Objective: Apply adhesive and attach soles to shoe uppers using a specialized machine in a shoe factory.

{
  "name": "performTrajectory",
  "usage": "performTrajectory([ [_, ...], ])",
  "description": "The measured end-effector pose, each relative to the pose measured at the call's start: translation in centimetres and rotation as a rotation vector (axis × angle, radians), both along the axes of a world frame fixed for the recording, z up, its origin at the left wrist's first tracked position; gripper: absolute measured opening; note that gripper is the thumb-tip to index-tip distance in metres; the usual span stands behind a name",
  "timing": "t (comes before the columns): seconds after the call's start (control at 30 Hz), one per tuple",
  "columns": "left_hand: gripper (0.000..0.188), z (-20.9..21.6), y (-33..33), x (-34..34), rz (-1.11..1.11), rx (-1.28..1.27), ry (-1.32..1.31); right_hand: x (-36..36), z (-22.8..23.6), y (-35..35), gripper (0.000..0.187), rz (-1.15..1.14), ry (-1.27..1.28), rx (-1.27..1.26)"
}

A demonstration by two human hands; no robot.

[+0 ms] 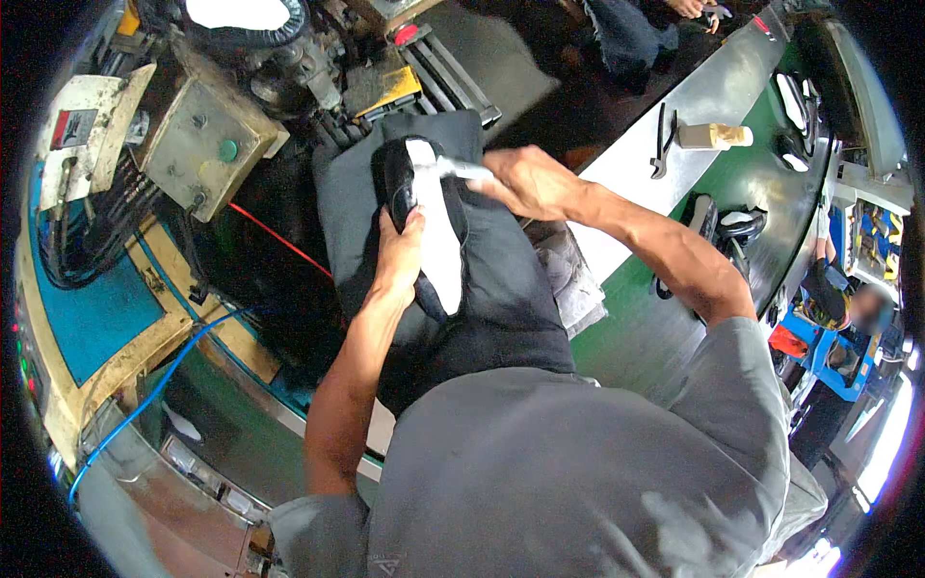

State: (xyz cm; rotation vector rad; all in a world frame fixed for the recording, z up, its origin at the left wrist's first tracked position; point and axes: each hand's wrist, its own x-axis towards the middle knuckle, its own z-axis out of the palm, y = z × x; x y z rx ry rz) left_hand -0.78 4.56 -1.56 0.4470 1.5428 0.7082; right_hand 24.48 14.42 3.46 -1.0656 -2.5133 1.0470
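A black shoe upper with a white underside (441,241) lies lengthwise across my lap, its bottom turned up. My left hand (400,252) grips its left side near the middle, with the thumb over the edge of the white surface. Close to the upper's far end is my right hand (528,183), its fingers closed round a slim pale tool (464,170). Motion smears the tool, so its kind cannot be made out. The tool's tip is over the white surface at the far end; whether it touches is unclear.
On the metal ledge to my right rest a dark wrench (662,144) and a whitish container (708,136). Several black shoes (742,225) stand on the green conveyor (636,361) beyond. A machine with a control box (207,144) is at left. Another person's hand (692,8) shows far ahead.
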Motion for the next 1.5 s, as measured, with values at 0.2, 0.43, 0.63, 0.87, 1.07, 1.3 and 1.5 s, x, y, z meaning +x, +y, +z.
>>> performTrajectory([
  [0.2,0.083,0.3,-0.7,-0.9,-0.037,0.012,-0.035,-3.5,-1.7,-0.4,0.06,0.057,-0.239,-0.257],
  [0.43,0.077,2.0,-7.9,0.5,0.127,0.276,-0.47,-2.5,0.1,-5.0,0.059,-0.067,-0.051,-0.164],
  [0.63,0.086,0.7,-8.7,0.6,-0.005,0.408,-0.113,-3.3,2.9,-6.1,0.055,-0.016,-0.111,-0.124],
  [0.87,0.103,0.5,-8.6,0.5,0.058,0.419,-0.239,-5.1,3.7,-6.9,0.053,-0.022,-0.116,-0.209],
  [1.07,0.11,0.2,-10.3,0.0,0.049,0.397,-0.331,-5.8,1.5,-7.0,0.053,0.041,-0.314,-0.264],
  [1.3,0.113,1.8,-10.6,-1.5,0.025,0.367,-0.219,-5.2,2.2,-10.2,0.055,0.052,-0.299,-0.223],
  [1.5,0.119,16.6,-4.4,-16.3,-0.816,0.455,0.349,-0.3,6.9,-8.2,0.053,-0.231,-0.058,-0.171],
])
